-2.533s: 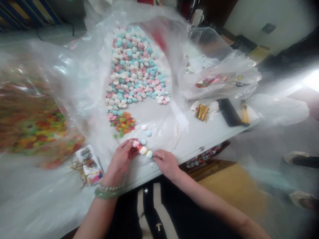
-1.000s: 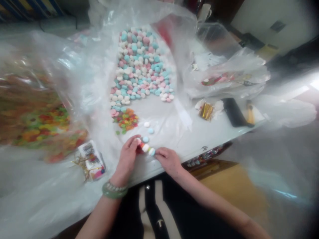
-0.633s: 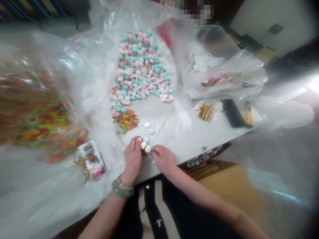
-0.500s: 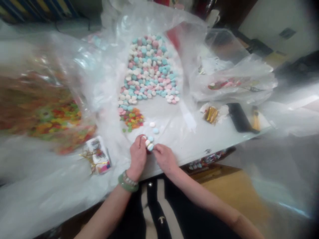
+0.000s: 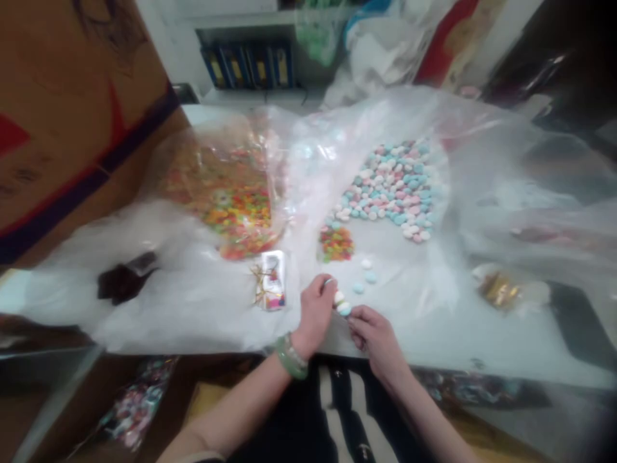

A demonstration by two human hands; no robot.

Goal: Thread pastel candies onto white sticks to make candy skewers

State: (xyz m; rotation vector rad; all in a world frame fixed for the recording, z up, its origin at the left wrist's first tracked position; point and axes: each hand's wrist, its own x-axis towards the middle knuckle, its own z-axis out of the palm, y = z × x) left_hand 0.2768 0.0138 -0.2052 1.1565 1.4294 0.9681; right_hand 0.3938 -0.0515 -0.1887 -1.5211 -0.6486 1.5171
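Beside a candy heap (image 5: pixel 390 190), left hand (image 5: pixel 315 315) and right hand (image 5: pixel 376 334) pinching pastel candies (image 5: pixel 342 303).

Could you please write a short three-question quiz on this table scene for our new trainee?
1. Which hand wears the green bangle?
2. True or false: the small pile of orange and green sweets lies nearer the camera than the large pile of pastel candies.
3. How many loose pale candies lie singly just right of the small pile?

Key: 1. the left hand; 2. true; 3. three.
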